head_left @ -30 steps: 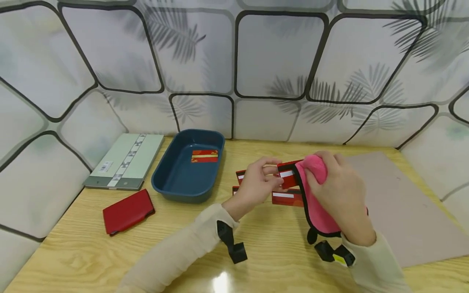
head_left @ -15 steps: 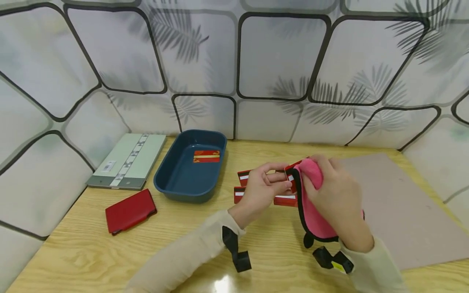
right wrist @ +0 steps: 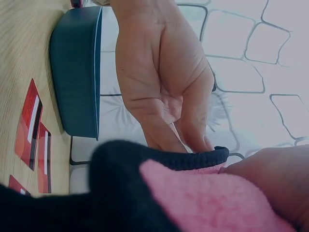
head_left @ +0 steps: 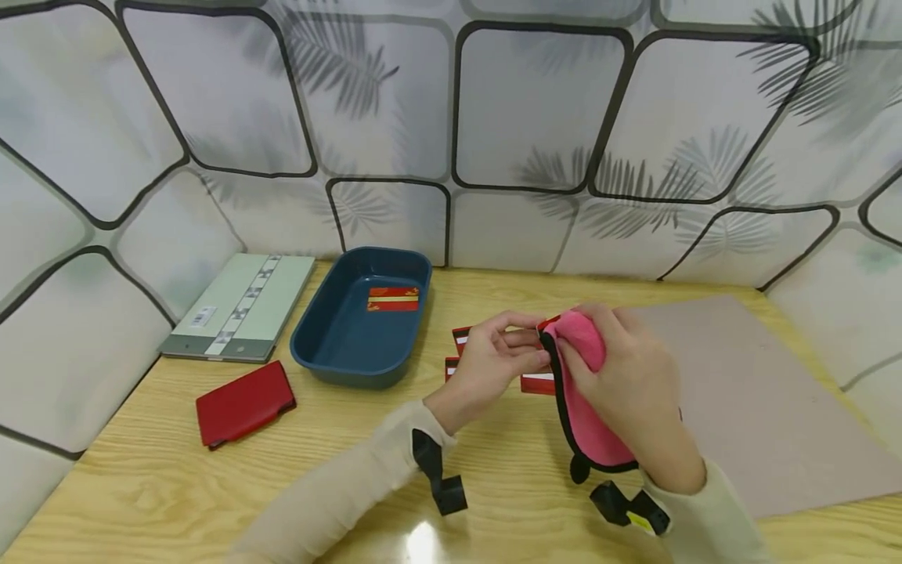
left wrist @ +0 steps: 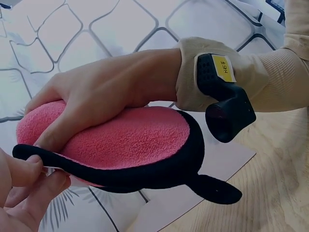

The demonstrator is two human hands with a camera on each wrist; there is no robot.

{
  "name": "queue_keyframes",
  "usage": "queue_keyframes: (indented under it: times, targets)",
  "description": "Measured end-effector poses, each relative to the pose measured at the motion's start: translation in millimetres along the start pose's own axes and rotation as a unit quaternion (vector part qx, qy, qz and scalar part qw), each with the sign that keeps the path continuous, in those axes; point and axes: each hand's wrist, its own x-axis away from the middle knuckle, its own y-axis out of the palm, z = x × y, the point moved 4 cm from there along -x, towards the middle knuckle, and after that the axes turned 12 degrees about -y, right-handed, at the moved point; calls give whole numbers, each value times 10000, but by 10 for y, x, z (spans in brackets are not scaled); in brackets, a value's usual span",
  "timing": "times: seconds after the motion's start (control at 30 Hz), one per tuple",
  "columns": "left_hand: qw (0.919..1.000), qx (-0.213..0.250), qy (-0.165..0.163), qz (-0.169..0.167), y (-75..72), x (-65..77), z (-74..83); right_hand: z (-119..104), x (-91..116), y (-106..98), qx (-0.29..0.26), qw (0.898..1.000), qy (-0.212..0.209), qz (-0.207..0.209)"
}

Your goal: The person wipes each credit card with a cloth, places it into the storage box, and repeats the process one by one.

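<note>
My right hand (head_left: pixel 627 384) grips a pink plush cloth (head_left: pixel 592 427) with black edging and a small black loop at its lower end. A bunched fold of the cloth lies between thumb and fingers. Beside it, my left hand (head_left: pixel 496 356) pinches a red card (head_left: pixel 548 322); only a corner shows in the head view, the cloth covering the rest. In the left wrist view, the left fingertips (left wrist: pixel 34 164) are right at the black edging (left wrist: pixel 96 171). Several red cards with white strips (right wrist: pixel 29 125) lie on the table, partly behind the left hand in the head view.
A blue basin (head_left: pixel 352 352) holds a red and gold card (head_left: pixel 392 299). Left of it lie a pale green flat box or book (head_left: pixel 243 305) and a red wallet-like case (head_left: pixel 247 403). A grey board (head_left: pixel 747 415) covers the table's right side. A patterned wall (head_left: pixel 535 110) stands behind.
The cloth and right hand have moved left over the held card, so most of the card is now covered. Left hand stays nearly in place, having shifted slightly right and back.
</note>
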Motion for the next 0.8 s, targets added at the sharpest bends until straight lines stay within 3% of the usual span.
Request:
queue_keyframes:
  times: [0.17, 0.37, 0.8]
  targets:
    - [9998, -7, 99, -175, -11, 12, 20, 4, 3, 18, 3, 10000, 28, 78]
    - [9999, -36, 19, -92, -12, 15, 20, 121, 4, 27, 103, 9997, 190, 81]
    - [9972, -654, -147, -344, -55, 16, 75, 378, -7, -32, 258, 9975, 628, 215]
